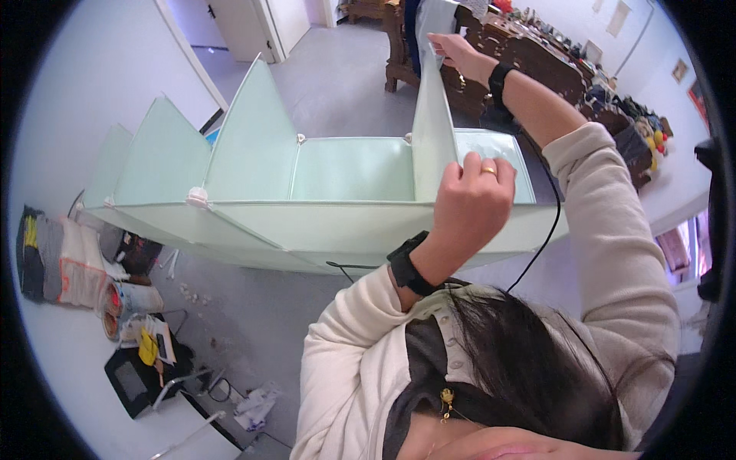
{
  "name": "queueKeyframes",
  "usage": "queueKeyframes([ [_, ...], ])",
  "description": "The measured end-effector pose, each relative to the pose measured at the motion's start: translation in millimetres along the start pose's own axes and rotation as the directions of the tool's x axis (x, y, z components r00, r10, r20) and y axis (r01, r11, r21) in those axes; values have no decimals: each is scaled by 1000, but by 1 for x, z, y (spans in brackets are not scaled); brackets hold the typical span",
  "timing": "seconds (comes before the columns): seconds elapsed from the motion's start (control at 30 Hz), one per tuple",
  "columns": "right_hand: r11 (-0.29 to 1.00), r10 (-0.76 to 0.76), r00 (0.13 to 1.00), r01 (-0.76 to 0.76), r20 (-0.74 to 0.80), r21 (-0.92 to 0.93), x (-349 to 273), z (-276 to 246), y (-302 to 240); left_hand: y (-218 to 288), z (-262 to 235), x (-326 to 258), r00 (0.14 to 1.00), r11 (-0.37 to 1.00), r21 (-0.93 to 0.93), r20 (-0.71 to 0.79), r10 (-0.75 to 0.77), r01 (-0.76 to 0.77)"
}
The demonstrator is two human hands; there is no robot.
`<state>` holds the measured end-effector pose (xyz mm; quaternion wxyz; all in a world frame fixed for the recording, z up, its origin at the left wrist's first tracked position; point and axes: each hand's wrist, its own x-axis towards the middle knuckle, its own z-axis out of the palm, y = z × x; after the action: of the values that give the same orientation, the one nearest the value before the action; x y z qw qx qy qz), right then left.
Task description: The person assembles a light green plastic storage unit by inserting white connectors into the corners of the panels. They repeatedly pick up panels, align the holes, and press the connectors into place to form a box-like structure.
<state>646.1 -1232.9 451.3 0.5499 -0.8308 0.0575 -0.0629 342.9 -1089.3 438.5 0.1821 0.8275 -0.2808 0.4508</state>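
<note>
A long pale green panel unit (pixel 360 218) with upright dividers and white plastic connectors (pixel 198 197) stands before me. My right hand (pixel 458 55) reaches far out, fingers pinched at the top far corner of the rightmost upright panel (pixel 434 115). Nearer, my left hand (pixel 477 192) is closed, its fingers curled at the lower near end of that same panel, by the unit's front edge; its palm side is hidden. Between the uprights lies a flat green back panel (pixel 353 169). Right of my left hand, another flat panel (pixel 498 149) looks glossy.
Dark carved wooden furniture (pixel 521 54), loaded with small items, is at the far right. A black cable (pixel 553 230) hangs beside the unit's right end. Low on the left are a black chair (pixel 134 379), wrapped bundles (pixel 77 257) and crumpled wrapping (pixel 257 406). A door (pixel 241 31) stands behind.
</note>
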Motion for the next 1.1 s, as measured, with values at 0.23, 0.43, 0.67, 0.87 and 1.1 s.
queueKeyframes([
  [0.23, 861, -57, 982, -43, 180, 506, 8, 24, 36, -2, 9, -1, 999, 998, -59, -45, 12, -15],
  [0.43, 840, -40, 990, -39, 134, 541, 5, 38, 37, -3, 5, 0, 998, 997, -54, -39, -51, 48],
  [0.67, 807, -120, 980, 1, 162, 590, 24, 23, 59, -12, 1, 3, 1000, 1000, -11, -18, 23, -23],
  [0.87, 845, -30, 999, 11, 27, 534, 54, 32, 80, -11, 8, -1, 1000, 1000, 2, -13, 18, -18],
  [1.1, 895, -55, 971, -55, 231, 442, 4, 20, 44, -8, 8, -3, 999, 997, -77, 25, -22, 24],
])
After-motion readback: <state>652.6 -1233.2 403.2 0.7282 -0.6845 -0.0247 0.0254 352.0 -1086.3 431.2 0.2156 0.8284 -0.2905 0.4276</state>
